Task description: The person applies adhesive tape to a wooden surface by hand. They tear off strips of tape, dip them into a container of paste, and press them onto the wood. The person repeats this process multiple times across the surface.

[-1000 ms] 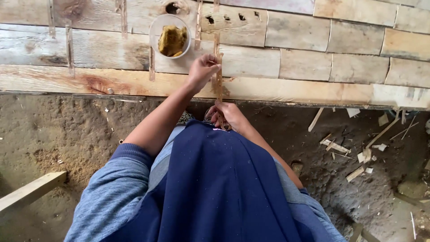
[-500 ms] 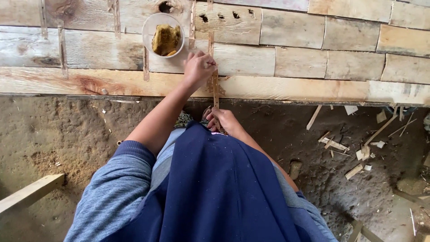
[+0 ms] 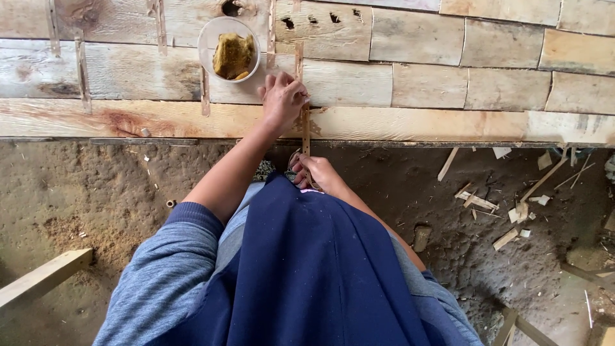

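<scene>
The person is bending over a rough wooden bench (image 3: 448,125) and working on a thin wooden strip (image 3: 305,125) that is lying across the front edge of the boards. The left hand (image 3: 282,101) is curled over the top part of the strip, fingers closed and pressing it down onto the wood. The right hand (image 3: 315,173) is lower, just below the bench edge, wrapped around the near end of the strip. I cannot tell if it is holding a tool too. To do this well, I think the top hand should be pushing down hard so the strip is not sliding, and the low hand should be pulling straight. A clear bowl (image 3: 229,48) with brown stuff is sitting just beside the left hand, so that elbow should be staying careful.
</scene>
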